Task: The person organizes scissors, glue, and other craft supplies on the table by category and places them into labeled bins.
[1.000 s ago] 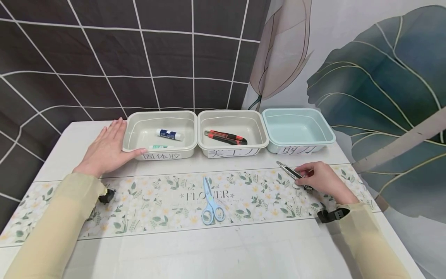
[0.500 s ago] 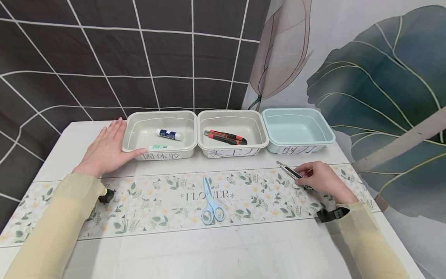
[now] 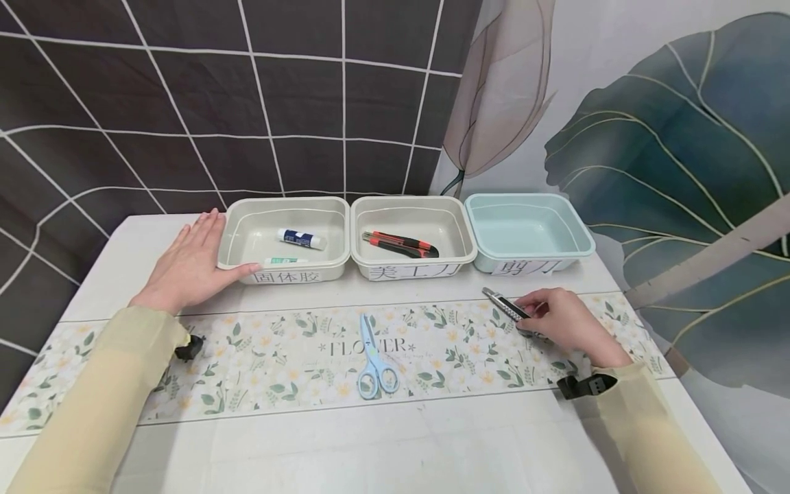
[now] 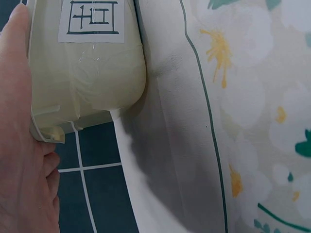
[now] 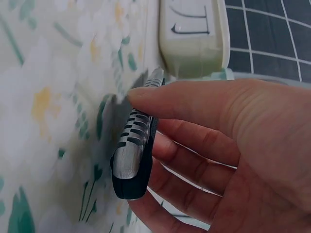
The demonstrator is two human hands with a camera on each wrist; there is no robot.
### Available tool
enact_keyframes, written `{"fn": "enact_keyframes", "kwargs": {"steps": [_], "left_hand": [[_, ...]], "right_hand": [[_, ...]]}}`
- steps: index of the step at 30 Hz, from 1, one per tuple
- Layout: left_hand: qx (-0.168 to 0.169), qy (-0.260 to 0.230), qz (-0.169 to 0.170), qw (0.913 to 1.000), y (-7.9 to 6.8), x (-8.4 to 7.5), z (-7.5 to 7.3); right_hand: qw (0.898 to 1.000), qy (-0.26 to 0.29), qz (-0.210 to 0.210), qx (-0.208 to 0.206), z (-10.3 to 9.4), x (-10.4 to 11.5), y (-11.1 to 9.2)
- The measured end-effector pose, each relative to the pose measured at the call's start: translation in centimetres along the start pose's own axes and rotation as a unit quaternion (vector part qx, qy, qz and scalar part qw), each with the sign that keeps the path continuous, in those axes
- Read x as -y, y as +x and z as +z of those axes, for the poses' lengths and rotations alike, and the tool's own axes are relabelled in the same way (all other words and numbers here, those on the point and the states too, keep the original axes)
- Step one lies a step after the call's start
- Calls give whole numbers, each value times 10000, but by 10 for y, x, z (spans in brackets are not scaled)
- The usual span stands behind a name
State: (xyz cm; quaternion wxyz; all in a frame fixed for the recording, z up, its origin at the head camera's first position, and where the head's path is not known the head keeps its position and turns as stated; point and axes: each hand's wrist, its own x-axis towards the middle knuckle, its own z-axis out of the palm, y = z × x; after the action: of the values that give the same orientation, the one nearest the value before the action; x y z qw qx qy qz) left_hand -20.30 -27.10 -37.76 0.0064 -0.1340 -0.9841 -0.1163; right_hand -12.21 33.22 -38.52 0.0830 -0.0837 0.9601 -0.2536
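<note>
My right hand point(image 3: 568, 322) pinches a silver-and-black utility knife point(image 3: 503, 304) between thumb and fingers, low over the floral strip at the right. In the right wrist view the ridged metal body of the utility knife point(image 5: 130, 141) shows, with the thumb pressing on its side. My left hand point(image 3: 188, 264) rests against the left end of a beige bin point(image 3: 247, 230), fingers straight and thumb along its front rim. That bin holds a blue-and-white glue stick point(image 3: 301, 239) and a partly hidden green-and-white tube point(image 3: 284, 261). Light blue scissors point(image 3: 370, 357) lie on the strip between my hands.
A second beige bin point(image 3: 410, 214), with red-and-black utility knives point(image 3: 404, 245) inside, stands beside the first. To its right is a light blue bin point(image 3: 524, 233). All three carry front labels. A dark gridded cloth point(image 3: 296, 96) hangs behind the white table point(image 3: 395, 446).
My right hand has shifted slightly left with the utility knife, which now appears a little raised from the strip. The left hand and the scissors have stayed in place.
</note>
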Motion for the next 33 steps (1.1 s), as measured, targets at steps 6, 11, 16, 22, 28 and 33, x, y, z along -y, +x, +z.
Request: {"fn": "enact_keyframes", "kwargs": {"steps": [6, 11, 16, 22, 28, 33], "left_hand": [[-19, -12, 12, 10000, -1, 0, -1], [-25, -5, 22, 10000, 0, -1, -1], [22, 26, 10, 10000, 1, 0, 0], [23, 79, 23, 10000, 1, 0, 0], [-16, 51, 34, 10000, 0, 0, -1], [-32, 32, 36, 10000, 0, 0, 0]], "right_hand": [[9998, -19, -204, -56, 0, 13, 0], [9990, -79, -413, -139, -1, 26, -1], [9969, -119, -735, -234, -4, 39, 2], [9942, -107, -1036, -260, -5, 52, 10], [9883, -141, -1461, -421, -7, 67, 23], [9840, 53, -1706, -512, -11, 83, 35]]}}
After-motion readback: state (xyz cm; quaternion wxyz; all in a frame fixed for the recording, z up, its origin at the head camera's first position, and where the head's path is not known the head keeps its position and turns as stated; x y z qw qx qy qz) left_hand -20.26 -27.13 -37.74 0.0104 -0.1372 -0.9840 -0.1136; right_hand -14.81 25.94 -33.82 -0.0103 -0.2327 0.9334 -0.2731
